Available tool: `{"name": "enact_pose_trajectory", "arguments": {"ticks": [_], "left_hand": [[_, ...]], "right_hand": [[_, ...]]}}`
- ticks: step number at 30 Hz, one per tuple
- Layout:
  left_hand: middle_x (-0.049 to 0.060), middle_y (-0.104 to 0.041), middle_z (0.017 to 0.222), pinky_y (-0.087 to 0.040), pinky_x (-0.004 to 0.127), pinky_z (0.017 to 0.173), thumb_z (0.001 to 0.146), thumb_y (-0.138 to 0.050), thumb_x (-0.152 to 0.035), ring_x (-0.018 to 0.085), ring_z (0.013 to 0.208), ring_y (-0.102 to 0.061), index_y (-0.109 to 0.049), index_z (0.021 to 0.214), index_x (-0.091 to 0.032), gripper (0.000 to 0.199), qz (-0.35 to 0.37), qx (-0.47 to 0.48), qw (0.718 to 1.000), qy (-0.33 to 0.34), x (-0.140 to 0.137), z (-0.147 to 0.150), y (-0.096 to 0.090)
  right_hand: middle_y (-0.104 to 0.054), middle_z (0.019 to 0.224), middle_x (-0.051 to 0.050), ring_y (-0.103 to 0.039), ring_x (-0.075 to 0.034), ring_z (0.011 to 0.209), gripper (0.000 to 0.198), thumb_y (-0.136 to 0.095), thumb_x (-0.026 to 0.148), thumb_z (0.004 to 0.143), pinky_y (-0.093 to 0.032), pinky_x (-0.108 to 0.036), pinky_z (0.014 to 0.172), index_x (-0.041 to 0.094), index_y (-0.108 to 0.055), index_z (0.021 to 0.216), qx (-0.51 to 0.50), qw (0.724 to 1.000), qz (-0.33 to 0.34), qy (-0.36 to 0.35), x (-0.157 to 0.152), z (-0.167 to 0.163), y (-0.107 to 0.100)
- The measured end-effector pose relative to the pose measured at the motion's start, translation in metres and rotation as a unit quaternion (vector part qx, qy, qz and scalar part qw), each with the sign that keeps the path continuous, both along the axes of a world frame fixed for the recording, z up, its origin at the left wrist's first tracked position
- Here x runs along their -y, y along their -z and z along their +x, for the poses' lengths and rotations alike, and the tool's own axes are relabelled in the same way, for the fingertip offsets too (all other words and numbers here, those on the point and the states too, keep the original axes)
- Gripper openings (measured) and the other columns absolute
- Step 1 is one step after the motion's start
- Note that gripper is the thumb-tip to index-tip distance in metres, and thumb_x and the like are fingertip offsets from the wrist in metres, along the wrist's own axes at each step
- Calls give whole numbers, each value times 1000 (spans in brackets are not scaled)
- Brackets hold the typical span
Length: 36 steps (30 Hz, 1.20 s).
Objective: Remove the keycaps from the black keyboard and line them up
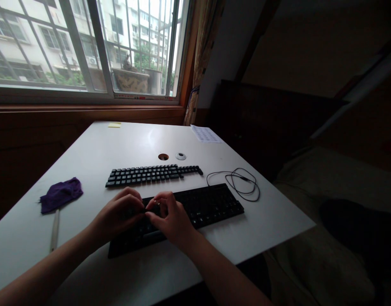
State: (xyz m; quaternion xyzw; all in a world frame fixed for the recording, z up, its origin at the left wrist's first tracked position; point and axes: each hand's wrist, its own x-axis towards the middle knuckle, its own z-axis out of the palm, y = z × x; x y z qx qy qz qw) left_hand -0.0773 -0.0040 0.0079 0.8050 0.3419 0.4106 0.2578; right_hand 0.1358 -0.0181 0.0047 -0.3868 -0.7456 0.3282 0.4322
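Note:
A black keyboard (211, 204) lies slantwise on the white table, with both hands over its left half. My left hand (127, 210) is closed, its thumb and fingers pinched together. My right hand (166, 212) meets it fingertip to fingertip, also in a pinch. Between the fingertips is a small black piece, mostly hidden and too small to name. Just behind the keyboard, loose black keycaps (144, 174) stand in neat rows, with a narrower group at their right end. A thin black cable (243, 178) lies loosely coiled at the keyboard's back right.
On the left lies a purple cloth (61, 195) over a pale stick (55, 231). The white table (134, 144) has a round hole (163, 157) with a round cover (180, 156) beside it. Printed paper (205, 134) and a yellow note (114, 125) lie at the back.

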Motion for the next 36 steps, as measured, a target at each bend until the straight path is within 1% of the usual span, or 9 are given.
{"name": "enact_pose_trajectory", "arguments": {"ticks": [4,6,14,19,22,25,29,33,36], "left_hand": [[4,-56,94,-52,24,70,85,-66,-21,15,83,-58,-61,89,-19,7,24,-11,1000,10,0,-1,3],[4,-57,94,-53,24,71,85,-66,-21,14,83,-58,-61,89,-18,6,23,-18,1000,11,0,-2,3],[6,-60,96,-54,25,73,85,-66,-21,15,85,-62,-62,88,-17,7,-7,-7,999,30,-3,-4,5],[6,-60,96,-54,24,71,84,-67,-18,15,84,-63,-61,86,-17,6,-30,22,998,48,-2,-3,7],[5,-59,95,-53,23,69,84,-66,-15,14,82,-62,-61,85,-17,6,-22,27,998,48,-1,-3,7],[4,-57,95,-53,22,68,84,-66,-13,13,81,-61,-60,85,-18,7,-10,28,999,45,-1,-2,8],[5,-56,97,-53,23,69,84,-66,-14,13,83,-61,-60,86,-18,8,-17,24,999,40,0,-3,9],[5,-56,98,-54,24,71,84,-66,-15,14,85,-61,-60,87,-18,7,-20,28,999,39,0,-2,9],[5,-55,97,-53,25,71,85,-65,-15,14,85,-60,-58,86,-18,7,-15,27,999,41,0,-1,9]], "right_hand": [[-71,96,2,-62,-13,72,37,-68,29,82,-49,-25,65,27,-42,108,12,1000,7,-2,0,1,2],[-71,98,2,-63,-13,73,37,-67,29,83,-50,-26,67,27,-42,109,14,1000,7,0,0,0,3],[-70,96,2,-63,-13,74,33,-68,27,83,-50,-25,66,26,-44,106,12,1000,24,0,1,1,4],[-71,93,3,-60,-12,69,30,-69,27,83,-49,-24,64,26,-48,104,34,999,31,15,1,2,3],[-71,94,3,-60,-12,68,29,-70,25,82,-48,-24,64,26,-48,102,27,999,30,17,3,1,3],[-72,97,3,-62,-12,71,29,-70,25,83,-49,-24,66,26,-48,101,16,1000,22,13,4,1,2],[-72,99,1,-63,-13,74,26,-69,28,83,-50,-26,68,26,-49,99,27,999,10,17,4,1,2],[-71,97,2,-63,-13,74,25,-69,28,83,-50,-25,68,26,-50,100,30,999,13,17,4,1,3],[-71,95,2,-63,-13,74,27,-70,27,82,-49,-25,66,25,-50,100,32,999,18,31,3,0,5]]}}
